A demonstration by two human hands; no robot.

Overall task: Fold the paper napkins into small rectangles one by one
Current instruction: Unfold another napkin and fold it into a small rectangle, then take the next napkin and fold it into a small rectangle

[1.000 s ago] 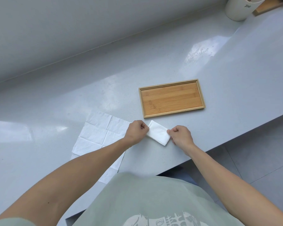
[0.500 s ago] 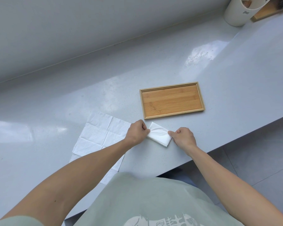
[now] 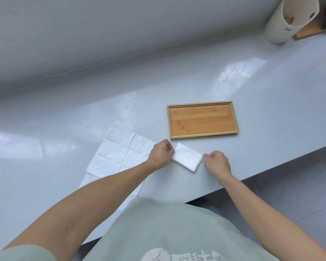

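Folded napkin point(image 3: 186, 159), small white rectangle, flat near the counter's point(image 3: 271, 102) front edge. Left hand point(image 3: 161, 155) curled, pinching its left end; right hand point(image 3: 217, 162) curled, pinching its right corner. Unfolded napkins point(image 3: 119, 155) spread just left, partly under the left forearm. Wooden tray point(image 3: 201, 136) just behind.

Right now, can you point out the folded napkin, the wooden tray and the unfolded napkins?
folded napkin point(image 3: 186, 157), head view, middle of its top face.
wooden tray point(image 3: 201, 119), head view, bare middle of its floor.
unfolded napkins point(image 3: 119, 149), head view, creased top sheet.
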